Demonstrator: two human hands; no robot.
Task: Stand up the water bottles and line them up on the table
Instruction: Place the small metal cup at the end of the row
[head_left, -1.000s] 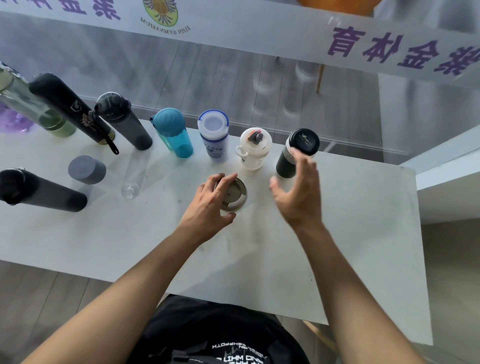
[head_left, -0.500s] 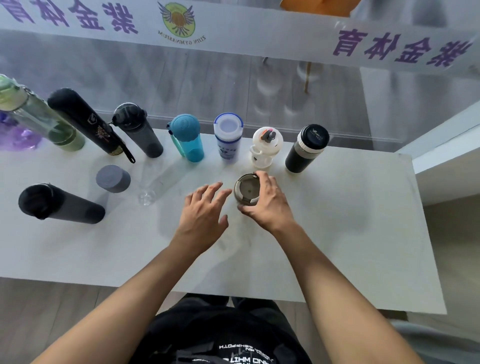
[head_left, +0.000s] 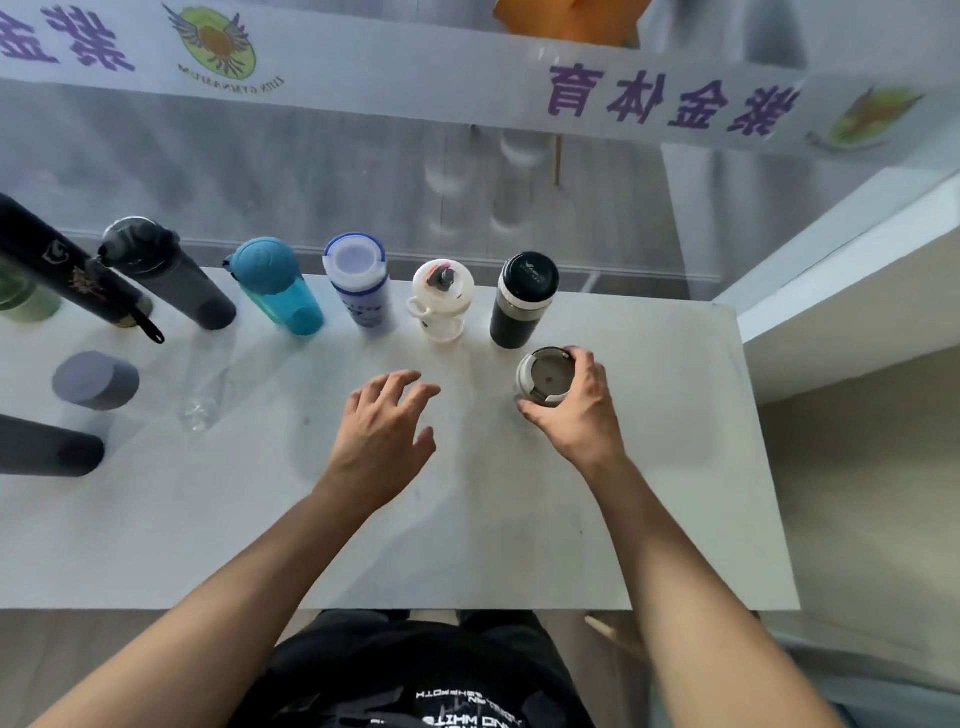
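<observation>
My right hand (head_left: 576, 415) grips a short grey-lidded bottle (head_left: 543, 375), upright, just in front of the black bottle with a white band (head_left: 522, 299). My left hand (head_left: 382, 428) hovers open over the table (head_left: 467, 519), holding nothing. Along the far edge stand a white bottle with a handle (head_left: 441, 299), a blue-and-white bottle (head_left: 361, 283), a teal bottle (head_left: 278, 286), a dark grey bottle (head_left: 166, 273) and a tall black bottle (head_left: 67, 273). A clear bottle (head_left: 205, 384) stands in front of them.
A grey cylinder (head_left: 96, 379) stands at the left, and a dark bottle (head_left: 47, 449) lies on its side near it. A green bottle (head_left: 23, 301) shows at the far left edge. A glass wall with a banner (head_left: 467, 88) rises behind the table.
My right hand has carried the grey-lidded bottle to the right, to a spot in front of the black bottle. My left hand has let go and stayed near the middle.
</observation>
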